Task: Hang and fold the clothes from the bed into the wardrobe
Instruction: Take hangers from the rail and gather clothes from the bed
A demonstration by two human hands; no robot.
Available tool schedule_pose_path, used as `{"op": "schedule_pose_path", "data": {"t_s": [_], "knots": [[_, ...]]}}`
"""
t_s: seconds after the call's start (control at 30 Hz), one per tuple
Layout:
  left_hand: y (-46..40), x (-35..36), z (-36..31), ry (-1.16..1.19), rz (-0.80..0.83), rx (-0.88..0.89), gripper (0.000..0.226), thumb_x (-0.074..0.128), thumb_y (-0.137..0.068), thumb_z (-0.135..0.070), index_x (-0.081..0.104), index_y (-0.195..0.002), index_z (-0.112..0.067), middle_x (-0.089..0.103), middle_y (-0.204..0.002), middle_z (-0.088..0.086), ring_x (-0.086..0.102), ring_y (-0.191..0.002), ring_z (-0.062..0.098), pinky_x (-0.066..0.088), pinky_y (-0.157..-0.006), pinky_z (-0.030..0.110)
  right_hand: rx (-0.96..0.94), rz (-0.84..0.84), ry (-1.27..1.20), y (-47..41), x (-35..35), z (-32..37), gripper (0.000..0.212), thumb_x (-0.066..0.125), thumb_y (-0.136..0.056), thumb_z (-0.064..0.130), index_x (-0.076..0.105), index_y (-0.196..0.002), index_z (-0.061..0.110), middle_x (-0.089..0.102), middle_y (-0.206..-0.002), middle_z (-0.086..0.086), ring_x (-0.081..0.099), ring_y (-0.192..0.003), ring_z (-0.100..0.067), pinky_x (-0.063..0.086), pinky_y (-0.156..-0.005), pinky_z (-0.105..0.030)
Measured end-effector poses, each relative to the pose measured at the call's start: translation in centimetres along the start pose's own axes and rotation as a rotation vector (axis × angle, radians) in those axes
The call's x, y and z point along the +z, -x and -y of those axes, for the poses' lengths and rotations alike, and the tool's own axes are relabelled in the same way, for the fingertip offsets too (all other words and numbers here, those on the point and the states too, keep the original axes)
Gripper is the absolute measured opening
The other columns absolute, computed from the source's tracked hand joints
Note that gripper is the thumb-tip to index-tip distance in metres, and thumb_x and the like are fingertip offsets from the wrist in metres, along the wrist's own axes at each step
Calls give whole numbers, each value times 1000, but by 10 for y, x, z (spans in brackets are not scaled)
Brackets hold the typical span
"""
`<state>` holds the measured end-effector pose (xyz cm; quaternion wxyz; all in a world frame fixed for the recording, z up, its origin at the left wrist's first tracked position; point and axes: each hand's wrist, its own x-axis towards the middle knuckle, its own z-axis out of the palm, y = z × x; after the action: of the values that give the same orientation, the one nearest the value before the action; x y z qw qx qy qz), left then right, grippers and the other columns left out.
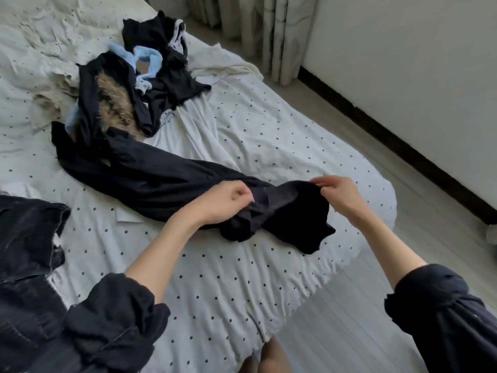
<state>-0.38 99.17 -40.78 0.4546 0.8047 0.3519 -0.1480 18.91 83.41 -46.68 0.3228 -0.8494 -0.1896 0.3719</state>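
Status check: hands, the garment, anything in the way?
Left hand and right hand both pinch the dark garment. It lies stretched across the dotted bed sheet, unfolded. Clothes pile lies beyond, overlapping its far end.

Bare dotted sheet on the bed (pixel 215 286) lies open between the two forearms and on toward the near corner, so a hand can pass there. The long dark garment (pixel 161 181) crosses the middle of the bed and blocks the way to the pile (pixel 129 84) beyond it. A dark jacket (pixel 27 238) fills the near left edge. Right of the bed the floor (pixel 376 146) runs free to the wall (pixel 416 49), with curtains (pixel 269 28) at its far end.
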Motion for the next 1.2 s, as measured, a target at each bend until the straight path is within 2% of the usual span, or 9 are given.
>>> {"op": "schedule_pose_path", "data": {"t_s": [0.1, 0.3, 0.43, 0.6, 0.67, 0.73, 0.93, 1.07, 1.2], "knots": [[21, 20, 9, -60, 503, -150, 22, 42, -97, -20, 60, -107, -13, 60, -72, -4, 63, -59, 12, 50, -71, 26, 24, 182, 29, 11, 14, -3, 39, 41, -85, -4, 67, -111, 7, 69, -95, -3, 63, -92, -15, 47, -84, -26], [22, -19, 71, -401, -351, -102, 44, 57, -90, -22, 45, -132, -24, 50, -127, -4, 44, -121, 18, 38, -99, 35, -233, 184, 285, 5, 70, 37, 34, 48, -96, 22, 55, -129, 17, 64, -121, -3, 59, -109, -19, 44, -89, -28], [32, -29, 113, -470, -279, -298, 87, 65, -87, -29, 5, -150, -21, -1, -157, 6, -1, -145, 24, 8, -115, 45, -489, 220, 399, -14, 126, 89, 54, 48, -97, 36, 35, -144, 14, 48, -141, -6, 45, -129, -24, 38, -105, -41], [23, -37, 134, -452, -447, -325, 75, 58, -91, -31, 12, -150, -17, 15, -154, 6, 12, -142, 23, 4, -117, 46, -530, 221, 577, -30, 179, 137, 52, 45, -95, 46, 41, -139, 18, 58, -124, -4, 48, -120, -26, 30, -103, -49], [24, -40, 136, -551, -437, -336, 51, 53, -94, -30, 35, -141, -22, 42, -138, 0, 30, -132, 19, 4, -116, 48, -553, 171, 575, -27, 189, 140, 25, 48, -96, 34, 62, -101, 15, 64, -93, -4, 55, -97, -25, 31, -99, -44], [30, -32, 136, -651, -396, -317, 30, 50, -95, -27, 54, -125, -23, 57, -117, -5, 43, -120, 15, 2, -114, 47, -516, 103, 453, -25, 183, 131, 31, 47, -93, 23, 49, -64, 13, 50, -61, 0, 49, -66, -21, 36, -88, -38], [54, 1, 136, -571, -559, -182, 10, 65, -81, -12, 66, -91, -12, 66, -81, 4, 64, -80, 24, 34, -96, 33, 59, -257, 45, -38, 84, 86, 33, 41, -83, 5, 29, -54, 15, 31, -53, -2, 27, -47, -20, 25, -50, -27], [55, 5, 107, -529, -360, -144, 26, 44, -93, -16, 59, -114, -17, 61, -109, 1, 57, -104, 22, 37, -87, 29, 210, -227, 142, -23, 72, 72, 16, 39, -78, 2, 51, -75, 13, 52, -79, -9, 50, -71, -31, 40, -67, -35], [55, 3, 100, -571, -183, -117, 35, 41, -94, -21, 56, -125, -28, 57, -124, -5, 53, -115, 22, 40, -90, 29, -113, -295, 384, -14, 105, 97, 45, 45, -88, 12, 44, -132, 13, 45, -133, -9, 39, -125, -30, 27, -104, -46]]}}
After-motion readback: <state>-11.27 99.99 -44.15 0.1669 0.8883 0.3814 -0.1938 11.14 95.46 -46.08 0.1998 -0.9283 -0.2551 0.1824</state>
